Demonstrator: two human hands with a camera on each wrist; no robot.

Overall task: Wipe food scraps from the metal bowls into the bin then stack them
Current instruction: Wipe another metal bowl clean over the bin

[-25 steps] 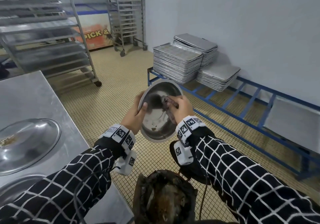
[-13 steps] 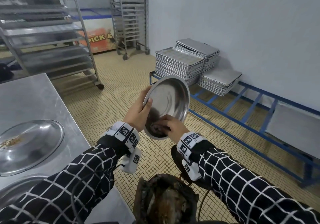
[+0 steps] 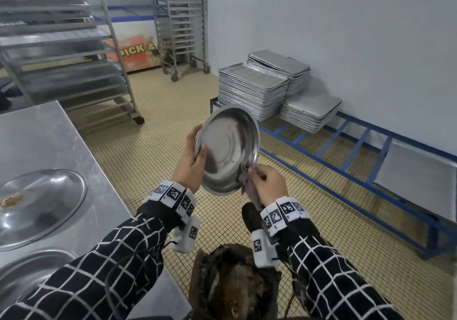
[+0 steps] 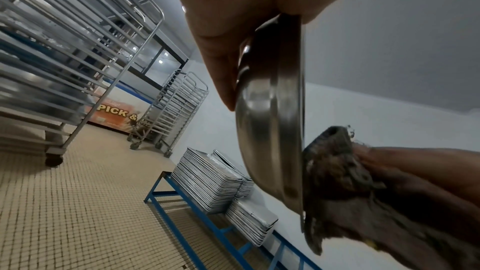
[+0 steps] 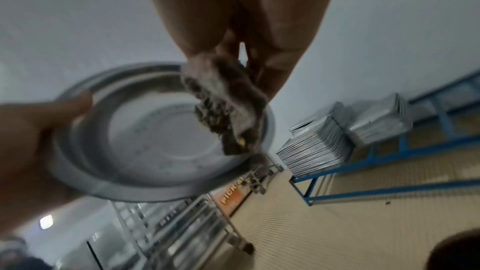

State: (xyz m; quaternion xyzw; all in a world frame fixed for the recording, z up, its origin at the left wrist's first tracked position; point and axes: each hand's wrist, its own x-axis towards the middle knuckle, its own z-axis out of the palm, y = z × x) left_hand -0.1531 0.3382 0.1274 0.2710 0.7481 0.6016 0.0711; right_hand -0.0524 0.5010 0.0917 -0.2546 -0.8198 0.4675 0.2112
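Observation:
My left hand (image 3: 191,162) grips the left rim of a shallow metal bowl (image 3: 228,144), held tilted on edge in the air with its inside facing me. My right hand (image 3: 265,183) pinches a dirty brown rag (image 3: 248,187) against the bowl's lower right rim. The left wrist view shows the bowl (image 4: 275,110) edge-on with the rag (image 4: 335,182) at its rim. Seen from the right wrist, the rag (image 5: 228,110) hangs over the bowl's inside (image 5: 155,130), which looks clean. A dark bin (image 3: 232,285) full of scraps sits below my hands. Two more metal bowls (image 3: 37,203) (image 3: 27,277) lie on the steel table, one holding crumbs.
The steel table (image 3: 49,136) runs along my left. A blue rack (image 3: 358,151) with stacked baking trays (image 3: 252,89) lines the wall on the right. Wheeled tray trolleys (image 3: 69,55) stand behind on the tiled floor.
The right hand swept the rag from the middle of the bowl down to its lower right rim. The smears inside the bowl are gone, and the bowl has tipped up more.

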